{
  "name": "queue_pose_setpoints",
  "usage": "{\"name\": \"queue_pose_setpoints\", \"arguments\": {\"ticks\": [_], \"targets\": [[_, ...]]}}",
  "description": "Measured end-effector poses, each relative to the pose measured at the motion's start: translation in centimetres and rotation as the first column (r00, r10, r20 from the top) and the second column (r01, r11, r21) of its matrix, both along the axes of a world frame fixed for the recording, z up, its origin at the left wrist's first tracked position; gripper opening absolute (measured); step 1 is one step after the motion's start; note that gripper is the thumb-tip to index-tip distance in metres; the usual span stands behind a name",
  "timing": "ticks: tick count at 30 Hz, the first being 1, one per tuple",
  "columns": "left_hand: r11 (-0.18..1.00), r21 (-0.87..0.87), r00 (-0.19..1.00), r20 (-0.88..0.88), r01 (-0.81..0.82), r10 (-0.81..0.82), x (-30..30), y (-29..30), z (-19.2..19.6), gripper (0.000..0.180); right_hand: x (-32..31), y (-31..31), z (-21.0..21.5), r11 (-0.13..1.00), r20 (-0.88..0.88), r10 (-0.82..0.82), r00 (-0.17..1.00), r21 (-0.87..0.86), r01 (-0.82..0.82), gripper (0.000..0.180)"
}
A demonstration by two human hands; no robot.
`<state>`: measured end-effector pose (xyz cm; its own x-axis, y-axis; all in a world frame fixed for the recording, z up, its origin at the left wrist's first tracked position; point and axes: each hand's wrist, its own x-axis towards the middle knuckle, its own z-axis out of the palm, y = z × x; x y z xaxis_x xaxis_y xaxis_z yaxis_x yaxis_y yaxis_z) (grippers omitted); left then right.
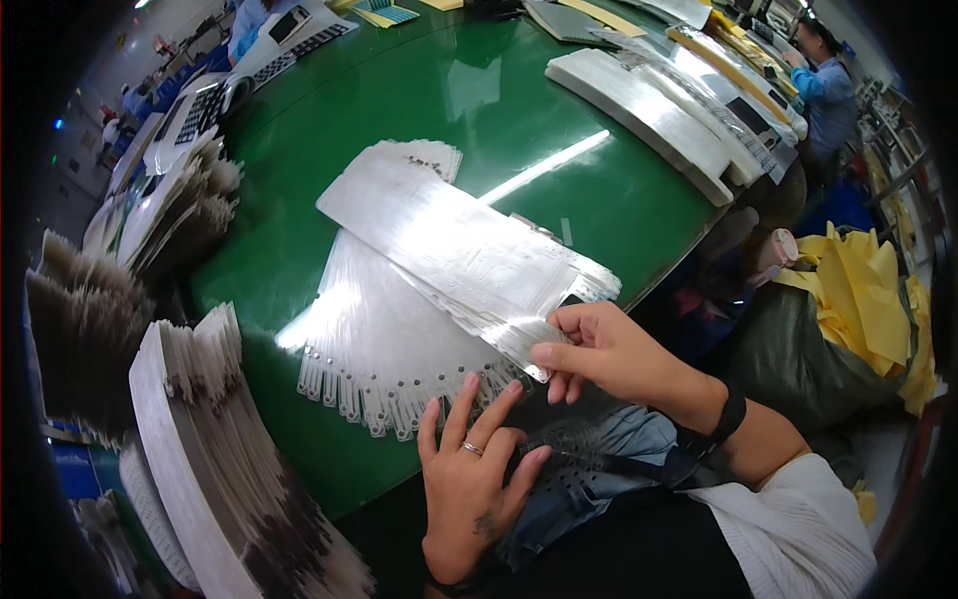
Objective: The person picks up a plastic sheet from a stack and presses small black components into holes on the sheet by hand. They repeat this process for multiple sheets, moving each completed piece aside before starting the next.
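Observation:
A stack of clear, thin plastic sheets lies slantwise on top of a fan of similar sheets. Small dark holes run along the fan's near edge. My right hand pinches the near right corner of the upper stack, its thumb on top and its fingers curled beneath. My left hand is spread just in front of the fan, with fingertips at its holed edge. A ring sits on one finger. Beside the left thumb, a see-through dotted patch shows over my lap; whether the hand touches it I cannot tell.
The stacks rest on a green table. Tall piles of sheets stand along the left. Long wrapped bundles lie at the back right. A dark sack with yellow sheets stands right of the table. A person in blue works farther off.

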<state>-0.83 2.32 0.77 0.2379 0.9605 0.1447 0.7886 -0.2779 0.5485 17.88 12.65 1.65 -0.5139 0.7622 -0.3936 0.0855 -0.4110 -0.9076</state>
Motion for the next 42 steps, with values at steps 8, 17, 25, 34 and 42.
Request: {"name": "queue_pose_setpoints", "arguments": {"ticks": [8, 17, 25, 34, 42], "targets": [[1.0, 0.008, 1.0, 0.007, 0.029, -0.029, -0.6, -0.1, -0.4, 0.02, -1.7, -1.6, 0.7, 0.982, 0.215, -0.105, 0.971, 0.178, 0.066, 0.021], [0.998, 0.004, 0.998, 0.026, 0.058, -0.058, -0.8, 0.0, 0.0, 0.023, -1.1, -0.9, 1.3, 0.908, 0.363, -0.097, 0.927, 0.413, -0.067, 0.023], [0.998, 0.038, 0.996, 0.075, 0.05, -0.053, -0.6, 0.9, 0.9, 0.023, -1.3, -0.5, 2.7, 0.85, 0.548, -0.06, 0.834, 0.467, -0.246, 0.025], [0.995, -0.062, 0.997, 0.004, 0.074, -0.074, -0.3, 1.2, 0.8, 0.023, 0.1, 0.4, 3.4, 0.896, 0.565, 0.01, 0.825, 0.361, -0.257, 0.022], [0.995, -0.09, 0.999, 0.029, 0.032, -0.029, 0.2, 1.5, 1.4, 0.024, 1.3, 0.8, 2.2, 0.967, 0.305, 0.048, 0.951, 0.223, -0.12, 0.024]]}}
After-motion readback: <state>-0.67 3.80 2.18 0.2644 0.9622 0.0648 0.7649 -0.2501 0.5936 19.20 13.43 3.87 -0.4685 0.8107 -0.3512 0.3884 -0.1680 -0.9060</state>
